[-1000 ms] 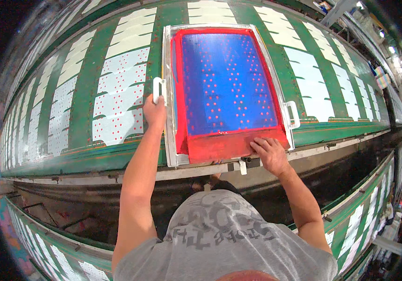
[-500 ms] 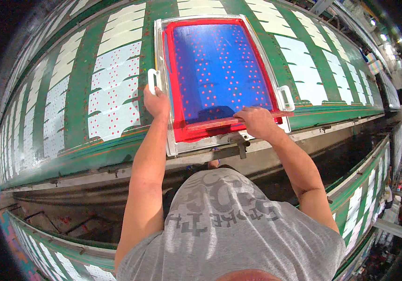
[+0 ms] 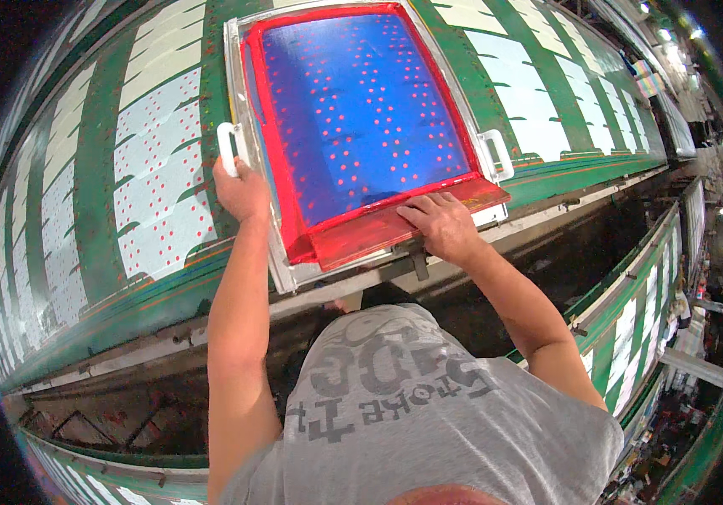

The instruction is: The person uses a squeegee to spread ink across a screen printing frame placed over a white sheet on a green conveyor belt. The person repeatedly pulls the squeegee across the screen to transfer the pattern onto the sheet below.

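Observation:
A screen-printing frame [image 3: 282, 275] with a silver rim lies across the green table. Its blue mesh [image 3: 370, 101] carries rows of red dots and has a red border. My left hand [image 3: 242, 192] is closed around the white handle [image 3: 226, 143] on the frame's left side. At the frame's near end, my right hand [image 3: 447, 225] grips the top of a wide, red-stained squeegee [image 3: 357, 241]. Its broad face tilts toward me, and its far edge lies along the near border of the mesh. My right fingers bend over it, with the thumb hidden.
White panels with red dots [image 3: 159, 185] lie on the green table [image 3: 96, 160] to the left; plain white panels [image 3: 517, 93] lie to the right. A second white handle [image 3: 505, 156] juts from the frame's right side. Behind me runs another green table [image 3: 622, 337] with panels.
The squeegee has tipped toward me at the near end, showing more of its red face. My right hand has turned with it. The frame sits farther left and higher in view; my left hand keeps its handle.

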Demonstrator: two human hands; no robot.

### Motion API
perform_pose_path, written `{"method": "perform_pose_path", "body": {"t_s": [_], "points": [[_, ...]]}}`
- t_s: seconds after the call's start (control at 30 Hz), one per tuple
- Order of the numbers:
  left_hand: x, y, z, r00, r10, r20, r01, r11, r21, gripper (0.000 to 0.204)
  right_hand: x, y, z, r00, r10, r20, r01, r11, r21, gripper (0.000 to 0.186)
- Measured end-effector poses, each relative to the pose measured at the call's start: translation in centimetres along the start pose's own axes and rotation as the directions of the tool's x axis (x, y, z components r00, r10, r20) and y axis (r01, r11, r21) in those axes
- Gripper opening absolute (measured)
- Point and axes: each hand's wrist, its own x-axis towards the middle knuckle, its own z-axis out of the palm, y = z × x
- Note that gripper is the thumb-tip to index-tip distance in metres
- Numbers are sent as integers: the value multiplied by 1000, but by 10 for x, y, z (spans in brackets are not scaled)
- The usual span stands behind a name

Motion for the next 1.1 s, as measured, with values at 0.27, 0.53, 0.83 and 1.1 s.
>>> {"method": "perform_pose_path", "body": {"t_s": [0.27, 0.53, 0.83, 1.1], "points": [[-3, 5, -1, 1000, -14, 13, 14, 1000, -20, 37, 97, 70, 22, 998, -54, -42, 54, 999, -8, 42], [-4, 8, 0, 999, 53, -13, -53, 999, -6, 33, 273, 166, 49, 996, -74, -48, 69, 992, -103, 19], [-2, 18, -1, 998, -54, -22, 58, 960, 274, 33, 446, 255, 59, 1000, -1, 31, 6, 988, -151, 35], [-3, 16, 3, 993, -109, -45, 117, 959, 257, 34, 500, 292, 52, 1000, -22, -1, 21, 985, -171, 40]]}}
